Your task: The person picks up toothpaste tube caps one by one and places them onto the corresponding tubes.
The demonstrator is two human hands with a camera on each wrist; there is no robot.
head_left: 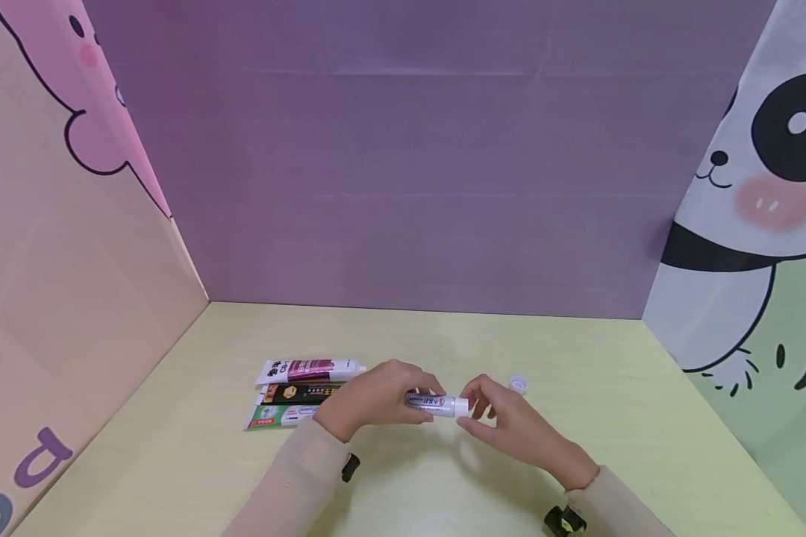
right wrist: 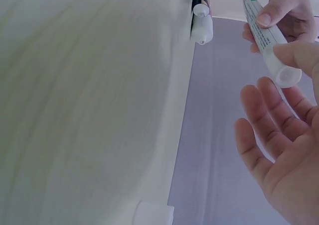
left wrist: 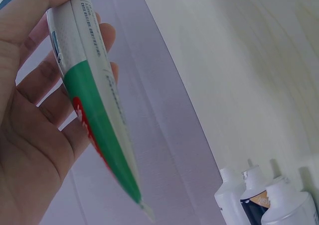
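Observation:
My left hand (head_left: 389, 395) grips a white toothpaste tube (head_left: 431, 403) by its body, between the thumb and fingers. Green and red print marks the tail of this tube (left wrist: 97, 105) in the left wrist view, where the tail points down. At the other end, the thumb and forefinger of my right hand (head_left: 510, 425) pinch the white cap (right wrist: 289, 77); the other fingers of that hand are spread loosely. The tube is held above the table, level across the front of me in the head view.
Left of the hands, three toothpaste tubes lie side by side on the table (head_left: 389, 485): a purple-and-white one (head_left: 309, 370), a black one (head_left: 298, 393) and a green-and-white one (head_left: 278, 416). A small white cap (head_left: 518, 385) lies beyond my right hand. A purple wall (head_left: 410, 186) stands behind.

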